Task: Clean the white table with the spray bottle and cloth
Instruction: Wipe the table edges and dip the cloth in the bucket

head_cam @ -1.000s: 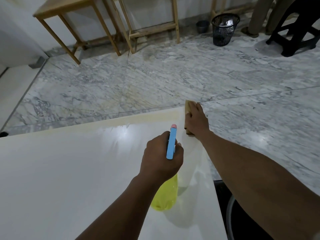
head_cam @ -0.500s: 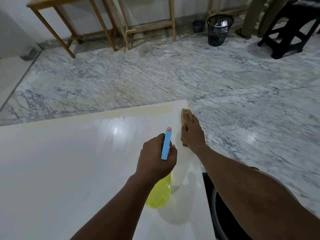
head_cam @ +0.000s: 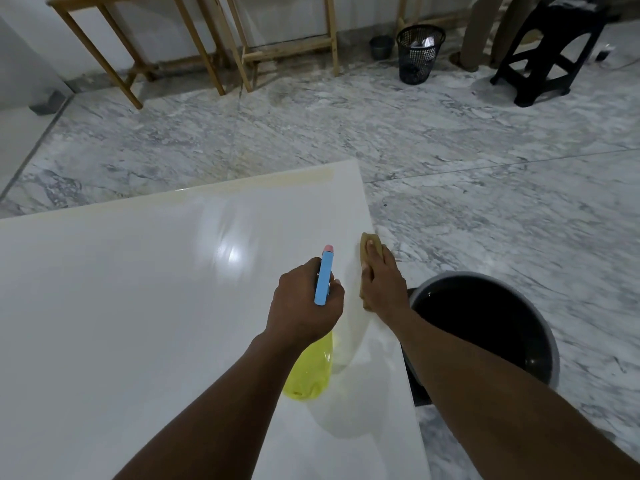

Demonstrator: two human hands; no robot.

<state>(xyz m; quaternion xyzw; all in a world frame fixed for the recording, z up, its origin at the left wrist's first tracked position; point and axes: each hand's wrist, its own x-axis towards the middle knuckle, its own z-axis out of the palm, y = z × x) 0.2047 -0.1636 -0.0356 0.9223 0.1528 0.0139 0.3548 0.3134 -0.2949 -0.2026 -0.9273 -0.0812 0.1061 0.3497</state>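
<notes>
The white table [head_cam: 138, 323] fills the lower left of the head view, glossy, with a yellowish strip along its far edge. My left hand [head_cam: 304, 303] grips a spray bottle [head_cam: 310, 372] with a yellow body and a blue trigger head tipped pink, held above the table near its right side. Just to the right, my right hand [head_cam: 382, 289] presses a tan cloth [head_cam: 366, 245] flat on the table at its right edge, fingers lying over it. Most of the cloth is hidden under that hand.
A dark bucket [head_cam: 550, 344] holding water stands on the marble floor just right of the table. Far back are wooden stands [head_cam: 242, 46], a black mesh bin [head_cam: 417, 53], a small grey pot [head_cam: 381, 46], a black stool [head_cam: 550, 53] and a person's legs [head_cam: 485, 32].
My right hand has drawn the cloth back toward me along the table's right edge, away from the far corner. The left hand keeps the bottle beside it. The bucket has come into view.
</notes>
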